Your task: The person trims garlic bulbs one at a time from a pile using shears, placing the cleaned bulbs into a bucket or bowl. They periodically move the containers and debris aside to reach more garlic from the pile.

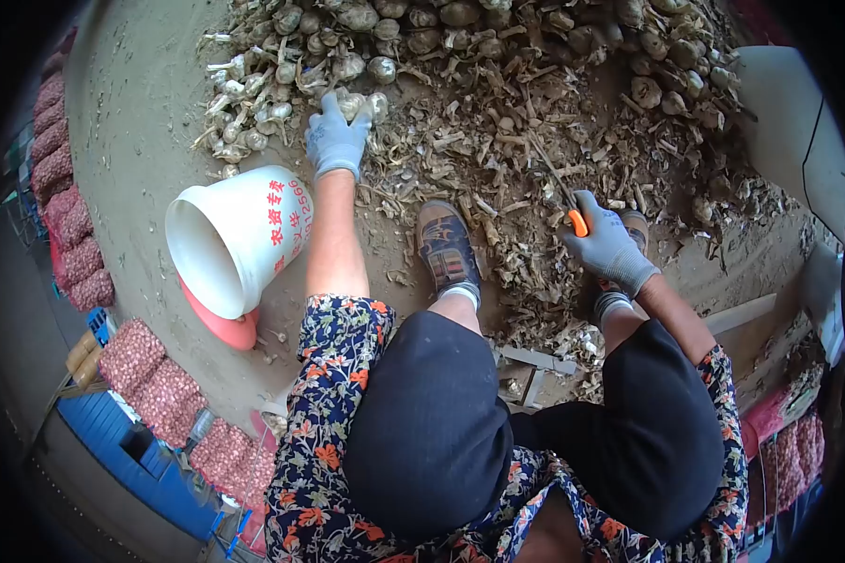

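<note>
In a grey-blue glove, my left hand [336,141] reaches to the near edge of the garlic pile [347,66]. Its fingers are spread apart, with the fingertips at a garlic bulb [350,105]; the hand does not visibly close round it. My right hand [606,239], gloved too, is wrapped round the orange handle of a cutting tool [577,222]. The tool's thin metal part points up and left over dry stalks and leaf scraps [507,188]. Garlic with cut stems [244,98] lies left of my left hand.
A white bucket [225,235] with red writing leans left of my left forearm, above a red-pink object [218,319]. My shoes [448,246] stand among the scraps. Red mesh sacks [150,375] line the left side. Pale sheeting [789,122] is at the right.
</note>
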